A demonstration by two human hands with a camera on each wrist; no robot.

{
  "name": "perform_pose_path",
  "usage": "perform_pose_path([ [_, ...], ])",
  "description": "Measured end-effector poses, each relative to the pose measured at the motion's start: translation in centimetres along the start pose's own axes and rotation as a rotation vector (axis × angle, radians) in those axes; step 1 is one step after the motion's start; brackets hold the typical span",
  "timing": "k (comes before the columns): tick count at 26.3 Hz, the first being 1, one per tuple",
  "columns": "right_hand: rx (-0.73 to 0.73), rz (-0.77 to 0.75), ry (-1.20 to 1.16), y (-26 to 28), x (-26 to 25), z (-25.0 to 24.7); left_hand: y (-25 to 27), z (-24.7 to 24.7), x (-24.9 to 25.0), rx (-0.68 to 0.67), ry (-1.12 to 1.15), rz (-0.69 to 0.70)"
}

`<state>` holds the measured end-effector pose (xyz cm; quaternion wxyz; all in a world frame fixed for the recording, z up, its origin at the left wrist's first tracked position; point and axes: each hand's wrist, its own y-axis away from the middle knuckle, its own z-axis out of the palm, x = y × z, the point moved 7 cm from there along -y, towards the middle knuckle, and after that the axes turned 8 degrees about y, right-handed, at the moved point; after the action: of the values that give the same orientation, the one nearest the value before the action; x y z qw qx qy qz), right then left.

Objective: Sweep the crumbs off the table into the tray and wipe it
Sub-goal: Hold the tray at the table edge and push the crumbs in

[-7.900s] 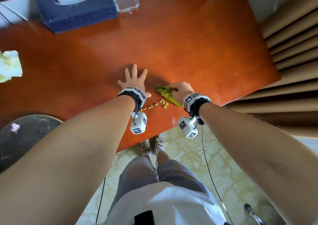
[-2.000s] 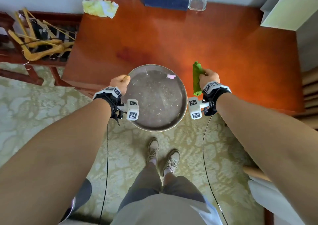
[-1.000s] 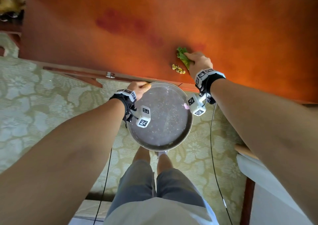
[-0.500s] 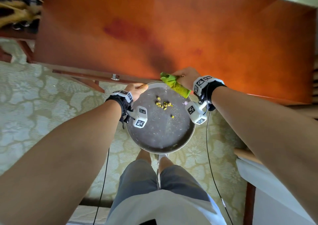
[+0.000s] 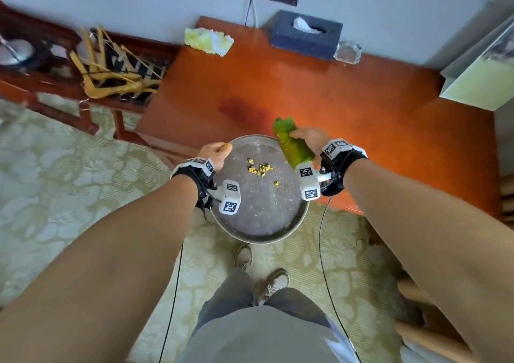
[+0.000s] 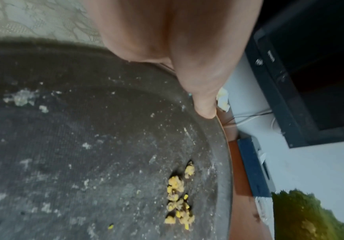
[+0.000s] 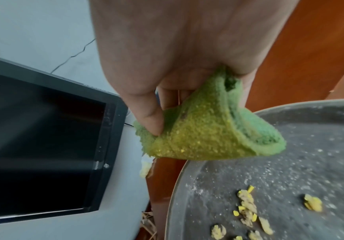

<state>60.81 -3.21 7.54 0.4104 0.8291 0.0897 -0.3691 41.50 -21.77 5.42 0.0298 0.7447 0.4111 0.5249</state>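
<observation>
Crumbs [image 5: 260, 169] — yellow cluster lying inside the round grey tray [image 5: 258, 223], toward its far side. Tray held level at the tabletop's [image 5: 361, 98] near edge; left hand [image 5: 215, 154] grips the rim. Right hand [image 5: 310, 140] — fingers clenched around a green cloth [image 5: 292, 146] above the tray's far-right rim.

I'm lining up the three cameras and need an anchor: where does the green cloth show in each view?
Head: the green cloth sits centre, gripped by the right hand over the tray's far right rim.
Left wrist: bottom right corner, blurred.
Right wrist: centre, pinched by the fingers, above the tray's rim.
Shared landmark: the yellow crumbs lying in the tray.
</observation>
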Motion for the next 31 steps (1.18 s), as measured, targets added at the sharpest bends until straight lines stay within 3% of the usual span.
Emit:
perform_pose_path([
  [6, -0.058, -0.157, 0.08, -0.3, -5.6, 1.8, -0.5, -5.9, 1.1, 0.163, 0.044, 0.018],
  [11, -0.057, -0.128, 0.015, -3.0, -9.0, 4.8, -3.4, -10.4, 0.3, 0.21, 0.07, 0.008],
  [19, -0.06, -0.028, 0.001, -12.1, -17.1, 13.0, -14.4, -20.7, -4.0, 0.288, 0.184, -0.076],
  [26, -0.062, 0.068, -0.055, -18.3, -21.1, 18.4, -23.2, -25.3, -8.0, 0.235, 0.187, -0.154],
  [31, -0.057, 0.12, -0.061, -20.5, -22.3, 19.1, -26.5, -25.9, -8.6, 0.177, 0.111, -0.234],
])
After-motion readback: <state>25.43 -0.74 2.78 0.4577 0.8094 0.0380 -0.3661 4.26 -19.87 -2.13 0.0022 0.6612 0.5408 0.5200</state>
